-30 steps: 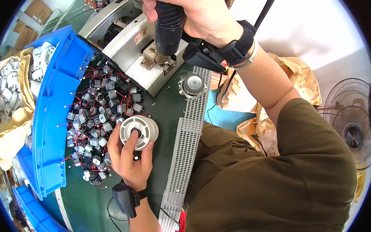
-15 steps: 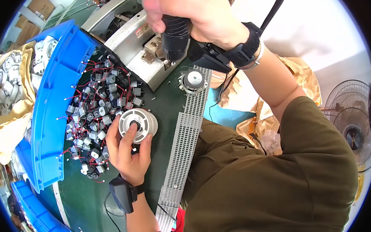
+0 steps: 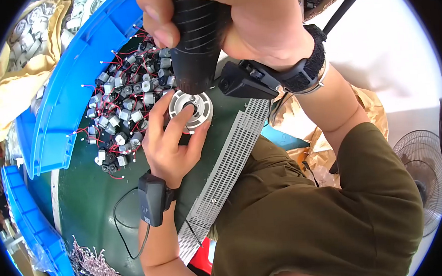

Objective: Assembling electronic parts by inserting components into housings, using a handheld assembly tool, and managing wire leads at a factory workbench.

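My left hand grips a round white plastic housing with a spoked top, its index finger pressing on the dark part in the middle. Above it, my right hand is wrapped round a black power screwdriver that points down. The screwdriver's lower end stands over the housing's far side; whether the bit touches cannot be made out. Just left of the housing lies a pile of small grey motors with red and black wires.
A blue bin stands left of the motors, with a paper-lined load of white parts beyond it. A perforated metal strip runs along the green table's near edge. Thin wires lie at lower left; a fan stands right.
My right hand has brought the screwdriver down over the housing. In the picture, the left hand and housing sit farther up and right. The view has shifted too.
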Demonstrator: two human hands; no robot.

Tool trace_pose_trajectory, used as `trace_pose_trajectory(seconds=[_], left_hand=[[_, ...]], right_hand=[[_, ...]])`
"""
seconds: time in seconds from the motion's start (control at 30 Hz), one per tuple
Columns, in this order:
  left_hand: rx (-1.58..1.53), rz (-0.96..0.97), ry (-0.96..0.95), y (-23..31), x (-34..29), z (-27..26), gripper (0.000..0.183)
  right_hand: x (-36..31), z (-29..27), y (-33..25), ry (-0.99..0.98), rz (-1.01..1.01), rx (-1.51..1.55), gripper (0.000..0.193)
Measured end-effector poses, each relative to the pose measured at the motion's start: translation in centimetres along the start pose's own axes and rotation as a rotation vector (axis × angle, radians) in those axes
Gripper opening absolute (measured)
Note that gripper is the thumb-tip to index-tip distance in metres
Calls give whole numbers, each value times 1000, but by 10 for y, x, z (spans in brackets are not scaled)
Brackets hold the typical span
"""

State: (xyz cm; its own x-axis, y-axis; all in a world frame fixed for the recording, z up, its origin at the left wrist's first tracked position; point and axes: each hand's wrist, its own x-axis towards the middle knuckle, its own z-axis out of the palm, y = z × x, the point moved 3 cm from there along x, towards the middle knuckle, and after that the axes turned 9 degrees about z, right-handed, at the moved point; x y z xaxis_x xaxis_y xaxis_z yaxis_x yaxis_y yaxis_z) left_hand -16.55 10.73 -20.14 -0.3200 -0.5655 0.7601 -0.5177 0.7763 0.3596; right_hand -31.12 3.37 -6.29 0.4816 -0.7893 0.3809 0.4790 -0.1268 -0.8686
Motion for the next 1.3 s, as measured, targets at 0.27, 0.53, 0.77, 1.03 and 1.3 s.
trace_pose_trajectory(seconds=[0.27, 0.53, 0.77, 1.03, 1.3], left_hand=[[3, 13, 28, 0, 1, 2, 32], [-3, -14, 13, 1, 0, 2, 32], [-31, -40, 12, -3, -2, 3, 32], [-32, -33, 15, -3, 1, 3, 32], [-34, -96, 59, 6, 2, -4, 42]], right_hand=[[2, -1, 12, 6, -7, -8, 12], [2, 0, 13, 45, 68, -50, 13], [10, 4, 19, 6, 86, -153, 24], [7, 9, 16, 58, 1, -325, 22], [2, 22, 4, 20, 95, -158, 33]])
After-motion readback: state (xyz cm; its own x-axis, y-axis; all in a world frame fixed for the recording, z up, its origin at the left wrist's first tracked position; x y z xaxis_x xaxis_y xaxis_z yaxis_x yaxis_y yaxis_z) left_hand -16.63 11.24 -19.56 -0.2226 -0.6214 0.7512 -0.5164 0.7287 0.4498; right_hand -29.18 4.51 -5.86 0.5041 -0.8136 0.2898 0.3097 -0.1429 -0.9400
